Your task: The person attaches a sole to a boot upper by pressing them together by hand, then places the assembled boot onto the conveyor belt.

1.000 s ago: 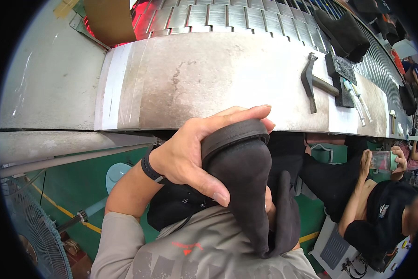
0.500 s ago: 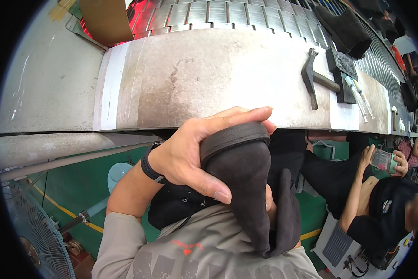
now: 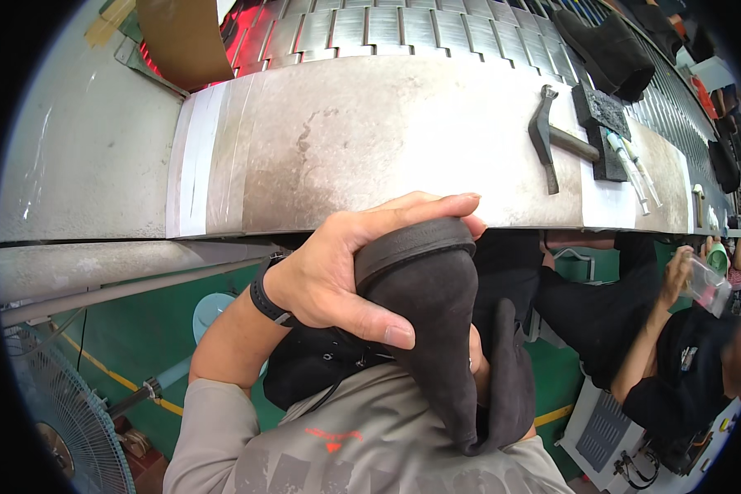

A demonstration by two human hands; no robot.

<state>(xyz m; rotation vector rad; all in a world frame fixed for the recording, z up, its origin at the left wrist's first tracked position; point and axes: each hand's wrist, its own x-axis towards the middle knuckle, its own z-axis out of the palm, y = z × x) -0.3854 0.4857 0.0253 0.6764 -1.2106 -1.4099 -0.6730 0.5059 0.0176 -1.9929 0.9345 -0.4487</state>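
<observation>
A dark grey suede-like boot (image 3: 428,309) is held in front of my chest at the table's near edge, its thick dark sole edge upward and its shaft hanging toward me. My left hand (image 3: 337,276) is closed around the sole end, with the thumb on the near side and the fingers over the top. Of my right hand (image 3: 476,354), only a strip of skin shows between the boot's main part and its folded-looking shaft. The boot hides those fingers, so their grip cannot be made out.
On the pale worktable (image 3: 345,148) lie a hammer (image 3: 543,136), a black block (image 3: 601,115) and two syringes (image 3: 630,169). Another dark boot (image 3: 609,53) rests on the metal slat conveyor (image 3: 370,29). A fan (image 3: 61,412) stands at left; a co-worker (image 3: 675,354) sits at right, holding a clear container.
My hands and the boot have barely moved. At the right, the co-worker has raised and tilted the clear container, and its green lid now appears apart from it.
</observation>
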